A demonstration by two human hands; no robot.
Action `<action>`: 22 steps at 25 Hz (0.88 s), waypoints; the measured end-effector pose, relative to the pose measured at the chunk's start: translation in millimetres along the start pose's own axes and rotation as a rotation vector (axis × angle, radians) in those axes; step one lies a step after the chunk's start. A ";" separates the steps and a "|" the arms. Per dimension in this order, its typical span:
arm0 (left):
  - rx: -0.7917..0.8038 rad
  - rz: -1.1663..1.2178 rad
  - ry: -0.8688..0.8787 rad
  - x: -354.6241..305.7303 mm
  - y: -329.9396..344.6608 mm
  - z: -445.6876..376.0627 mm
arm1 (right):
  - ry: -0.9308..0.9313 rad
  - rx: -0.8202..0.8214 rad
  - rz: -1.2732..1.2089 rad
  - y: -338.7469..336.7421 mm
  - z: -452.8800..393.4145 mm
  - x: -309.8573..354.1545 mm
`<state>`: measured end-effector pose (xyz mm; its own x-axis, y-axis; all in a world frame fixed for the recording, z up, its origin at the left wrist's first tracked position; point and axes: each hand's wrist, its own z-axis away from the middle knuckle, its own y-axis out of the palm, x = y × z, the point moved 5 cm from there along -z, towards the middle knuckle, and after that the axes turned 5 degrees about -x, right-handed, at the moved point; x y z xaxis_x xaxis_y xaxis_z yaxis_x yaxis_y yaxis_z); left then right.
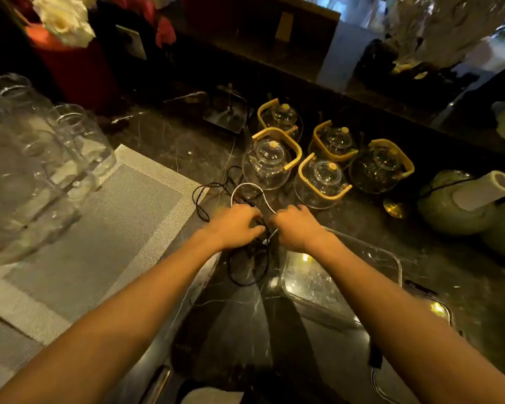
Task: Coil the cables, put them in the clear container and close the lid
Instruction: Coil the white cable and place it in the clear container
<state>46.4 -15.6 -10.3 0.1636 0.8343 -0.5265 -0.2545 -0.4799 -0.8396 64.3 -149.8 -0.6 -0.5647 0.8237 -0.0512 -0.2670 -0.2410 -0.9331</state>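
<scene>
A thin white cable (pixel 247 186) arcs in a loop above my two hands on the dark marble counter. A black cable (pixel 200 199) tangles around it, trailing left onto the mat edge and hanging in a loop (pixel 247 272) below my hands. My left hand (pixel 235 225) is closed on the black and white cables. My right hand (pixel 299 227) pinches the white cable's other end. The clear container (pixel 370 258) sits open just right of my right wrist, partly hidden by that forearm. I cannot make out its lid.
Several glass teapots with yellow handles (pixel 270 161) stand right behind the cables. A grey woven placemat (pixel 108 228) lies left, with glass jars (pixel 38 158) on it. Green ceramic pots (pixel 455 208) sit at the right. A red vase with white flowers (pixel 67 53) stands far left.
</scene>
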 end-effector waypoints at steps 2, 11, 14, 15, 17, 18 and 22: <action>0.029 0.043 -0.015 2.4 10.9 -5.2 | 0.045 0.067 0.035 10.6 -6.6 -4.4; 0.149 0.037 -0.051 28.4 50.2 -4.3 | 0.009 -0.189 -0.245 -6.9 -11.9 -34.3; 0.155 0.077 -0.083 38.3 54.4 2.3 | 0.150 -0.371 -0.673 -30.3 5.3 -57.5; 0.139 0.108 -0.100 37.4 52.3 4.8 | 0.211 -0.421 -0.793 -34.2 12.6 -60.6; 0.022 0.231 -0.138 29.5 40.4 8.0 | 0.297 -0.507 -1.019 -34.8 25.4 -59.6; -0.065 0.312 -0.151 20.7 29.1 9.4 | 0.333 -0.534 -1.153 -32.3 31.3 -56.9; -0.152 0.750 -0.189 -35.3 -19.7 16.9 | 0.431 -0.555 -1.666 -23.9 56.2 -42.4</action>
<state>29.5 -31.0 27.1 -0.1687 0.2987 -0.9393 -0.0975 -0.9534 -0.2857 50.7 -207.8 43.9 0.2384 0.0793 0.9679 0.0339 0.9954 -0.0899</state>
